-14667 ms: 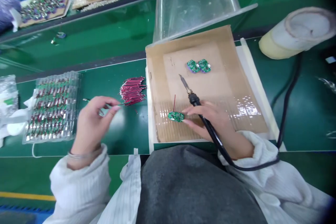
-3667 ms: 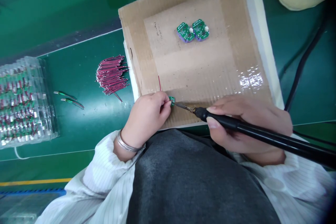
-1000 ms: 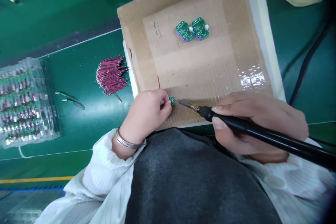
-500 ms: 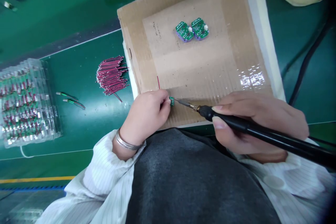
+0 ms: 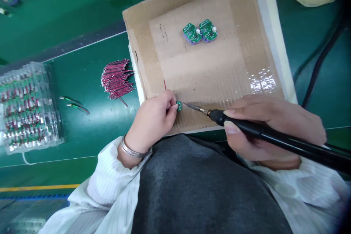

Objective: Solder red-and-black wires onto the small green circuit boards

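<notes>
Dark green benchtop (image 5: 82, 62) spreads across the frame, and a brown cardboard sheet (image 5: 208, 69) lies tilted on it, its lower edge running close to the dark grey apron (image 5: 203, 186) at bottom centre. A broad stretch of cardboard separates the hands from two green circuit boards with purple sides (image 5: 192, 33) at upper centre — room above and between the hands. Left of the sheet's edge lies a bundle of thin red-and-black wires (image 5: 116, 80).

At centre, low on the sheet, the left hand (image 5: 155, 113) pinches a small green circuit board (image 5: 179, 106) between thumb and curled fingers. Its visible end faces right; the rest is covered, so its long axis cannot be told. A thin red wire (image 5: 165, 84) points up from behind the knuckles.

The right hand (image 5: 274, 128) grips a black-handled soldering iron (image 5: 255, 131), thumb and fingers closed around it. The iron slants from the right edge toward upper left, its tip just beside the board — contact is unclear.
</notes>
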Tool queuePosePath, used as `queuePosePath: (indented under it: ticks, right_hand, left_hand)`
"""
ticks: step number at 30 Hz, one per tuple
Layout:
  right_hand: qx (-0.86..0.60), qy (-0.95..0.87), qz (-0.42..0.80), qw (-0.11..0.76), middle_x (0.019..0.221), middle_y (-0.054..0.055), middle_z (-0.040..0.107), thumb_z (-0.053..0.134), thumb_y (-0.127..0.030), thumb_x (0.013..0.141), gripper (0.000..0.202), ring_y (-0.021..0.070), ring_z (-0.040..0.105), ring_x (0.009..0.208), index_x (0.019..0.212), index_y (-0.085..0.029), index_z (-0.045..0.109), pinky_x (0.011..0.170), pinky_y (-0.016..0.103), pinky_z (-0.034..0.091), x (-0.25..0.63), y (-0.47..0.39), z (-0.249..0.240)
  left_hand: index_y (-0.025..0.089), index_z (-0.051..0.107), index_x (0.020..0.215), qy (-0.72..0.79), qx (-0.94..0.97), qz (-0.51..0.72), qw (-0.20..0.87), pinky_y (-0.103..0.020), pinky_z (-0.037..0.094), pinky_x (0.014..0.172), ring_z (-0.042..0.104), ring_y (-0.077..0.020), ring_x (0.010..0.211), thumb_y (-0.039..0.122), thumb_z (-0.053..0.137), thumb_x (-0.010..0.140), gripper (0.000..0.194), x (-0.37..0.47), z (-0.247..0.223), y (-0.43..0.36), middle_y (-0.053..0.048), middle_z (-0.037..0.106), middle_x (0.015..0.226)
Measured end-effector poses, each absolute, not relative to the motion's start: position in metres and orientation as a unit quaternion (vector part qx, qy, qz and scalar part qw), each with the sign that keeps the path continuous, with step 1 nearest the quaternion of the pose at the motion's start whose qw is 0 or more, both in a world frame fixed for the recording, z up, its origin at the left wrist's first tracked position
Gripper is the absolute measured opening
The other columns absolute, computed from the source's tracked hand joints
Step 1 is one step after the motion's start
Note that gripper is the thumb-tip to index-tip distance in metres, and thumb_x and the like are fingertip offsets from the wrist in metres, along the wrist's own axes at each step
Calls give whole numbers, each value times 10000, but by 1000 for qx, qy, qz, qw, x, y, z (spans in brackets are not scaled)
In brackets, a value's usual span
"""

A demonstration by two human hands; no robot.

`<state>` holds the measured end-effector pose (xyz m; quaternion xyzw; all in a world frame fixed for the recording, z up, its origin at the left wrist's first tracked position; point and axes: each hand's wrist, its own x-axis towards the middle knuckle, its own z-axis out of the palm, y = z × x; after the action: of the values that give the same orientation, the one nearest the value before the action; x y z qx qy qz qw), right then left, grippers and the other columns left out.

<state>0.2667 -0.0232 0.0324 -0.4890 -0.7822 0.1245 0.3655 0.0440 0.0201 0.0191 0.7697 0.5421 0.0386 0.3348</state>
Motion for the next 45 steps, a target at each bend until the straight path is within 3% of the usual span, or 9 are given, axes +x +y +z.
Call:
queuePosePath:
  ticks: [8, 16, 24, 32, 40, 45]
  right_hand:
    - [-419, -796, 78, 430, 628, 1, 666, 689, -137, 696, 160, 158, 666, 573, 829, -182, 611, 559, 264, 581, 264, -16, 23]
    - [-435, -814, 105, 372, 659, -37, 675, 626, -169, 773, 141, 174, 683, 615, 827, -280, 560, 565, 303, 589, 263, -17, 26]
    - [-438, -808, 91, 384, 642, -8, 666, 660, -150, 744, 160, 162, 675, 612, 861, -221, 575, 590, 268, 576, 263, -18, 26]
    - [-455, -798, 114, 378, 651, -21, 660, 631, -153, 757, 162, 189, 680, 618, 860, -264, 574, 574, 319, 584, 264, -19, 26]
    - [-427, -813, 91, 385, 651, 0, 664, 692, -154, 729, 144, 148, 679, 613, 837, -177, 599, 583, 241, 579, 266, -15, 24]
    - [-414, -810, 104, 402, 645, -5, 666, 690, -143, 718, 152, 147, 671, 587, 817, -190, 584, 541, 248, 568, 264, -15, 23]
  left_hand:
    - [181, 572, 826, 553, 767, 32, 324, -253, 347, 565, 515, -121, 581, 186, 541, 843, 36, 46, 17, 21, 16, 602, 664]
    - [182, 575, 791, 556, 769, 26, 314, -254, 327, 552, 495, -118, 555, 196, 544, 825, 48, 48, 19, 22, 18, 590, 634]
    - [177, 591, 827, 552, 767, 43, 325, -253, 351, 566, 511, -119, 571, 186, 533, 834, 59, 47, 17, 21, 17, 602, 649]
    - [181, 581, 835, 548, 763, 54, 339, -251, 365, 581, 529, -120, 598, 175, 518, 844, 63, 46, 18, 20, 16, 611, 675]
    - [184, 574, 799, 551, 761, 49, 339, -251, 340, 564, 485, -110, 557, 165, 529, 817, 51, 46, 17, 20, 26, 581, 631]
    - [179, 579, 804, 554, 762, 41, 331, -256, 336, 565, 480, -112, 555, 175, 526, 819, 55, 47, 17, 21, 25, 570, 625]
